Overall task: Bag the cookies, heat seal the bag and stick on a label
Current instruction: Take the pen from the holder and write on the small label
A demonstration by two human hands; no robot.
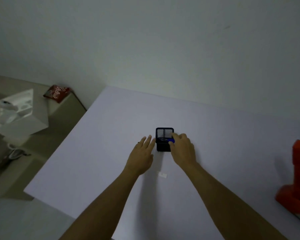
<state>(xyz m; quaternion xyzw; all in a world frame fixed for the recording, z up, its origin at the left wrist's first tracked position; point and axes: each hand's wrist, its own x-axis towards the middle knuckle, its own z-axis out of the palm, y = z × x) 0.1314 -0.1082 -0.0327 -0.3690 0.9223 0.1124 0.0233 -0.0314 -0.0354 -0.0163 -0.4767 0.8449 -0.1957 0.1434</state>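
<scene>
White table (215,135), red packet (57,93), script unreadable

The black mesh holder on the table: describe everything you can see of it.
The black mesh holder is a small square cup, seemingly wire mesh with a solid dark rim. It stands upright near the middle of the white table. Something blue shows at its opening. The right hand reaches over its right side onto the blue item; the left hand lies open at its left, contact unclear.
</scene>
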